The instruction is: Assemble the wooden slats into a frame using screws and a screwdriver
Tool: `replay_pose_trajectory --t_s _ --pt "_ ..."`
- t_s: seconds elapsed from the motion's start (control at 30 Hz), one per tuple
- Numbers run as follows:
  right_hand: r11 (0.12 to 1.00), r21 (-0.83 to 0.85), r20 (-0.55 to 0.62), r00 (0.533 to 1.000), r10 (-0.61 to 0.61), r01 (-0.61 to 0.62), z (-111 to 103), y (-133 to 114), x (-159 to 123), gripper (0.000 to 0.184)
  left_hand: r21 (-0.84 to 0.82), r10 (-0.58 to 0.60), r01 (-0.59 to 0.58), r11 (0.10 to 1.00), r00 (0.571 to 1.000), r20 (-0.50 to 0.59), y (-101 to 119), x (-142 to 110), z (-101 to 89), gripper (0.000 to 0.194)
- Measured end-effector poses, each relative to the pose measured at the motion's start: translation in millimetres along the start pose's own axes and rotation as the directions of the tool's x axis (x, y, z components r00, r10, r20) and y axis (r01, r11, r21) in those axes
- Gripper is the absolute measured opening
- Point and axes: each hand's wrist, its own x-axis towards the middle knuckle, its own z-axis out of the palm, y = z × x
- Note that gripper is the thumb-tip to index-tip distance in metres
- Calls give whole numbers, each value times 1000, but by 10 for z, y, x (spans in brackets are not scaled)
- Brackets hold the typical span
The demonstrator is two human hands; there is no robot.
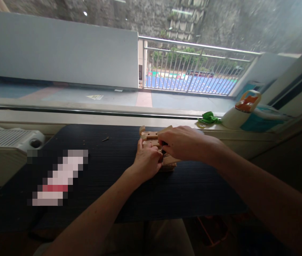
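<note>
A small wooden assembly (pixel 151 135) of light-brown pieces lies on the dark ribbed table top (pixel 100 170), near its far edge by the window. My left hand (pixel 147 161) is closed around the near left side of the wooden assembly. Over its right side my right hand (pixel 183 142) curls, with the fingers pinched on a small dark object that I cannot make out. Both hands cover most of the wood. A tiny screw-like bit (pixel 105 139) lies on the table to the left.
A blurred white and red packet (pixel 59 177) lies on the table's left half. A white radiator (pixel 7 140) stands at the left. On the window sill sit a green cloth (pixel 209 117) and a white, teal and orange object (pixel 247 112).
</note>
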Motion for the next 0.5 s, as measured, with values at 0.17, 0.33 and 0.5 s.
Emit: replay_pose_trajectory --t_s 0.17,0.33,0.5 --pt "993 67 -57 994 96 -92 87 33 3 26 -23 20 -19 1000 1000 24 -5 16 -63 10" --pt "969 216 -173 971 162 -123 284 92 -66 25 -99 -36 20 995 985 -168 -211 -179 -293 41" --pt "938 314 -214 951 222 -148 433 107 -128 23 -374 -394 291 880 888 -238 -548 -597 -122 40"
